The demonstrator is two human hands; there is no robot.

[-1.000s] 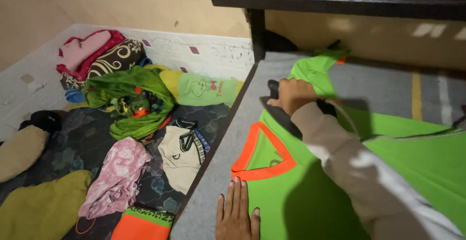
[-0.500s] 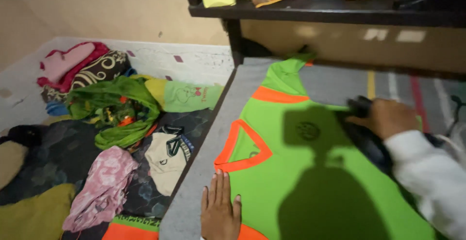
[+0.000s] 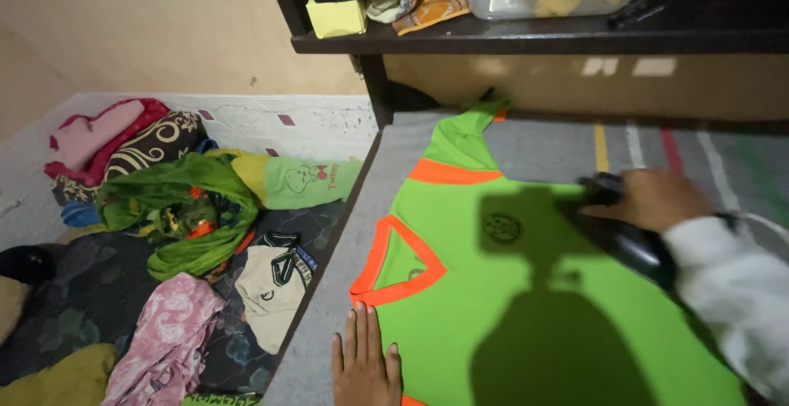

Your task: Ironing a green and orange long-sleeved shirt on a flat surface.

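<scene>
right hand (image 3: 653,199) clamped on black iron (image 3: 625,237); left hand (image 3: 364,362) flat, fingers apart, pinning green shirt (image 3: 509,291)

Hands (image 3: 366,365) on green shirt (image 3: 526,291)

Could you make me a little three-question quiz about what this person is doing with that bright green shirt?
1. True or false: the left hand lies flat by the collar of the green shirt.
2. What does the right hand hold? A) scissors B) a dark iron C) a hanger
3. Fill in: the trim on the shirt's neck is ____.

Key: 1 true. 2 B; the right hand's grip is closed on the iron over the shirt. 3 orange.
</scene>
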